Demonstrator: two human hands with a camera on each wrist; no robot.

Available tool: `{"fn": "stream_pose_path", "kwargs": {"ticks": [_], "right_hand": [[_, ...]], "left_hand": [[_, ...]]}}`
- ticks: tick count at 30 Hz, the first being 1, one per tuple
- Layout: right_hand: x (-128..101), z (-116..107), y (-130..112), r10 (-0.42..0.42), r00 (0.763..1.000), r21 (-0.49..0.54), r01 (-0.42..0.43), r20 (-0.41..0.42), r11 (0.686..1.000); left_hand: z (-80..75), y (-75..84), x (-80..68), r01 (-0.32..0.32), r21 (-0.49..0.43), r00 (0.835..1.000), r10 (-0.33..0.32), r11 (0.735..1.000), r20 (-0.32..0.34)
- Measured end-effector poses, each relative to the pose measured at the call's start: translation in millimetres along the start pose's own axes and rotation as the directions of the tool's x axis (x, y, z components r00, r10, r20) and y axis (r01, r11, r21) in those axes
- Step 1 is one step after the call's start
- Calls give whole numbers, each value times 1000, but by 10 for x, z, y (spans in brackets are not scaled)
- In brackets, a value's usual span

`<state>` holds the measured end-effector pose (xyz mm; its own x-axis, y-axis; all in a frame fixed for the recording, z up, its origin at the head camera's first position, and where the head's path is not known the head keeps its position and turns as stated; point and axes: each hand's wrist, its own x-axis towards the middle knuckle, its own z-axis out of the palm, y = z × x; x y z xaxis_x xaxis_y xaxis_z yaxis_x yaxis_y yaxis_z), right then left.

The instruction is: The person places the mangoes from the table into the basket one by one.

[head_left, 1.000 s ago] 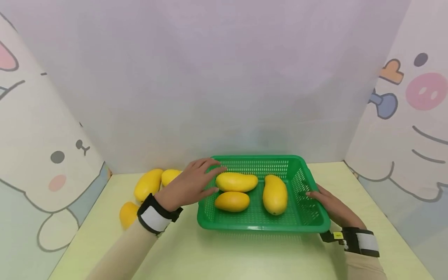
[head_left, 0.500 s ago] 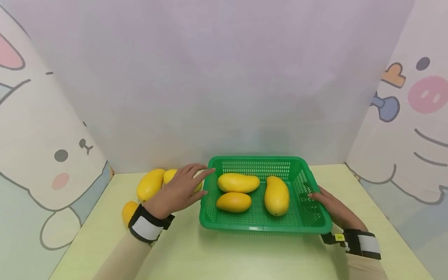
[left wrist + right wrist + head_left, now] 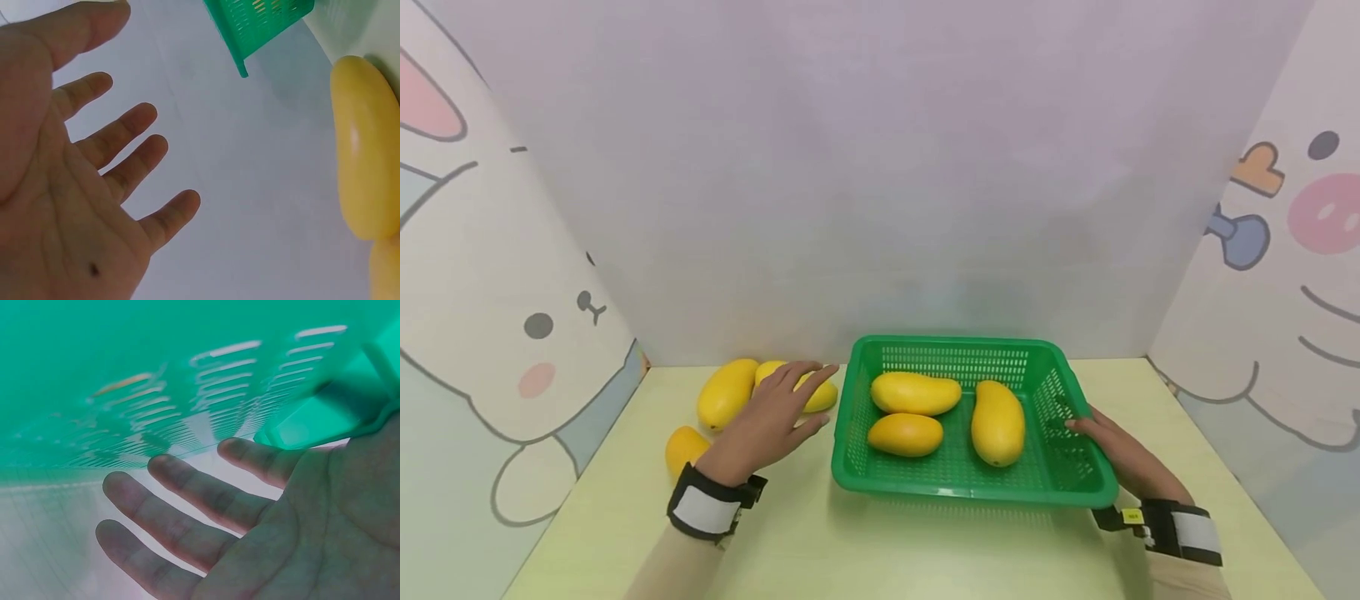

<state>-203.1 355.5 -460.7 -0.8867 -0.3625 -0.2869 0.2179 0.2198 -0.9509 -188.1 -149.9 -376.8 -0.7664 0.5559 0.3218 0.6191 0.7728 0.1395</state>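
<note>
A green perforated basket [image 3: 955,490] holds three yellow mangoes: a long one [image 3: 916,393] at back left, a smaller, deeper yellow one [image 3: 906,435] before it, and a third [image 3: 997,425] lengthwise at right. My right hand [image 3: 1123,450] grips the basket's right side, its thumb over the rim and its fingers against the outside, as the right wrist view shows. Left of the basket, my left hand [image 3: 767,421] holds nothing, its fingers spread. It partly covers a mango [image 3: 824,397] on the table; that mango's smooth side [image 3: 365,150] appears in the left wrist view.
More mangoes lie on the pale yellow-green table [image 3: 925,554] at left, one [image 3: 727,393] near the back wall [image 3: 895,208] and one [image 3: 685,450] closer to me. Cartoon-printed panels [image 3: 1262,358] stand on both sides.
My left hand has drawn back leftward from over the basket's left rim to above the loose mangoes. The right hand stays on the basket, and the mangoes inside keep their places.
</note>
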Motion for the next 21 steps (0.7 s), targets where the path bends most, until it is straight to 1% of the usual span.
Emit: {"fn": "stream_pose_path", "kwargs": {"ticks": [4, 10, 15, 21], "right_hand": [[-6, 6, 5, 14, 1000, 5, -14, 0, 1000], [-30, 5, 23, 13, 1000, 11, -13, 10, 1000], [-57, -17, 44, 2, 1000, 14, -2, 22, 1000], [-75, -33, 63, 1, 999, 32, -2, 35, 999]], "left_hand": [[48, -27, -77, 52, -22, 999, -52, 998, -5], [109, -89, -180, 106, -69, 994, -106, 992, 6], [132, -130, -237, 124, -66, 992, -124, 990, 6], [134, -161, -263, 148, -63, 989, -148, 987, 9]]}}
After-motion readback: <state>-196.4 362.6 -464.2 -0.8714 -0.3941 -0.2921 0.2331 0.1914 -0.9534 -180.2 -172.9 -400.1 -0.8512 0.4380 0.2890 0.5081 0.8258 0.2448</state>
